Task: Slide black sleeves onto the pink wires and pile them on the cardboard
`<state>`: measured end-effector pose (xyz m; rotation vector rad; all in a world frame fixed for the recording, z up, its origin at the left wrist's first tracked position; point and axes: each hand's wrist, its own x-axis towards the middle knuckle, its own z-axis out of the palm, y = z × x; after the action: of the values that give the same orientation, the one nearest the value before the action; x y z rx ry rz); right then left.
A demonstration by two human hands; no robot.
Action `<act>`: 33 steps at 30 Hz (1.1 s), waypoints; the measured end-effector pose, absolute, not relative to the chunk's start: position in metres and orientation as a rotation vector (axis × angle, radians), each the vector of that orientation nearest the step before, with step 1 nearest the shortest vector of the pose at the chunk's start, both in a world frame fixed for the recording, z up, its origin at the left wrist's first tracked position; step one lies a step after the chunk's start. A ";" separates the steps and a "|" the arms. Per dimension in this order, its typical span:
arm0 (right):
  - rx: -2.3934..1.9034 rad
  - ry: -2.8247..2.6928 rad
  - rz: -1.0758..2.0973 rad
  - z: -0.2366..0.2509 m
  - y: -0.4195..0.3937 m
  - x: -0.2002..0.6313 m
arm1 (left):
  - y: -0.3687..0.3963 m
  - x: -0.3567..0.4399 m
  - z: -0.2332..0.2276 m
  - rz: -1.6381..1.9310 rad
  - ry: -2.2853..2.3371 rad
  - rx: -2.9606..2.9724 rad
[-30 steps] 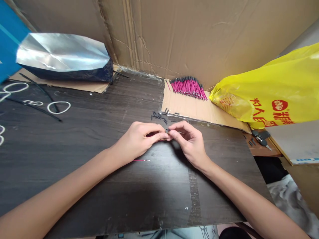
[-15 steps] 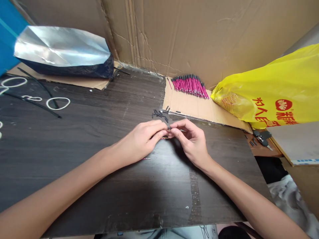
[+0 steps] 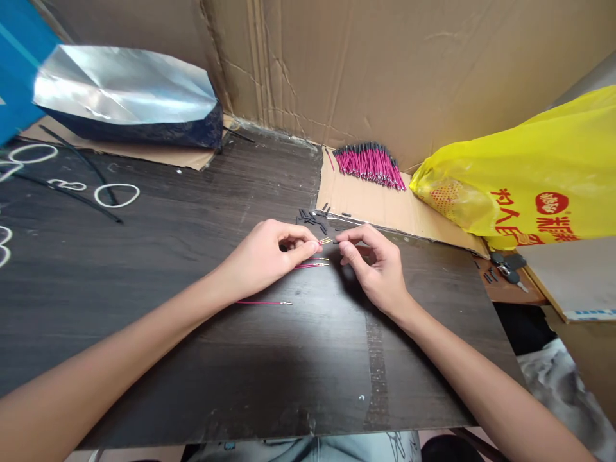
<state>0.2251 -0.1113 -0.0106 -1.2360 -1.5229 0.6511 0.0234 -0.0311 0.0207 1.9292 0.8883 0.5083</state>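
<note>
While the left hand (image 3: pixel 262 256) has its fingers (image 3: pixel 308 246) pinched narrow on a pink wire (image 3: pixel 325 241), bare metal tip poking out to the right, the right hand (image 3: pixel 378 269) sits just across from it, fingers (image 3: pixel 347 236) pinched on something tiny and dark I can't really make out. Both hover over the dark worktop (image 3: pixel 192 359) near its middle. Two more pink wires (image 3: pixel 315 262) stick out under the left hand, and another loose one (image 3: pixel 264 303) lies by the left wrist. Just past the fingertips there's a scatter of little black tubes (image 3: pixel 312 218). Further back, a big pile of pink wires (image 3: pixel 369 165) on cardboard (image 3: pixel 366 205), a yellow bag (image 3: pixel 524 179) off right, a silver pouch (image 3: pixel 125 96) far left.
</note>
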 end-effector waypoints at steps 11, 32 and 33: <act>-1.197 -1.569 0.642 -0.011 -0.110 0.224 | -0.032 0.023 0.024 0.497 0.894 1.937; -1.154 -1.452 0.860 -0.015 -0.112 0.223 | -0.033 0.024 0.017 0.499 0.934 1.983; -1.177 -1.476 0.817 -0.014 -0.112 0.224 | -0.032 0.025 0.017 0.528 0.943 1.973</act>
<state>0.2240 -0.1116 -0.0142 -1.1768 -1.4765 0.8174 0.0246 -0.0324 0.0171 1.9733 0.9429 0.5281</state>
